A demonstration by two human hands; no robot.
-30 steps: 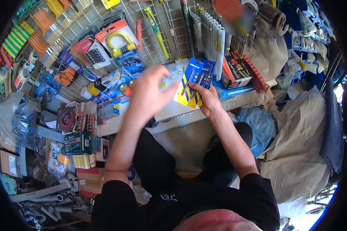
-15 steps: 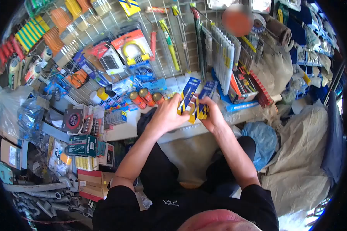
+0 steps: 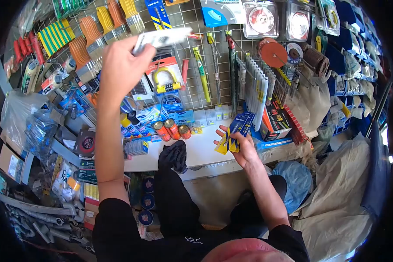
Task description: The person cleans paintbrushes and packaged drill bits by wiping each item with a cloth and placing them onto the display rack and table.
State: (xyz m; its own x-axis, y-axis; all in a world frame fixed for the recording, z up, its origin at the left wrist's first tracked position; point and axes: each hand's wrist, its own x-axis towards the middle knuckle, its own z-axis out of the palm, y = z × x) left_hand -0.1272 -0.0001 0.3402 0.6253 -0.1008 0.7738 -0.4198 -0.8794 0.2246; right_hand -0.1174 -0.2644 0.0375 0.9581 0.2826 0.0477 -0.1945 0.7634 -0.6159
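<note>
My left hand is raised in front of the wire rack, fingers closed on a flat packet whose whitish face is blurred by motion. Just above it hangs a blue and yellow packet that shows a slim tool. Lower down, over the white shelf, my right hand grips several blue and yellow packets fanned together, thumb on top and some fingers stretched out beneath. Their contents are too small to make out.
Paint brushes hang at the upper left, beside a yellow lock in packaging. Orange-red cans stand on the white shelf. At the right are a black and orange box and a blue plastic bag.
My hands have come apart. The left has risen up and left with one packet, while the right keeps the others slightly lower. The view has tilted up, showing more of the rack.
</note>
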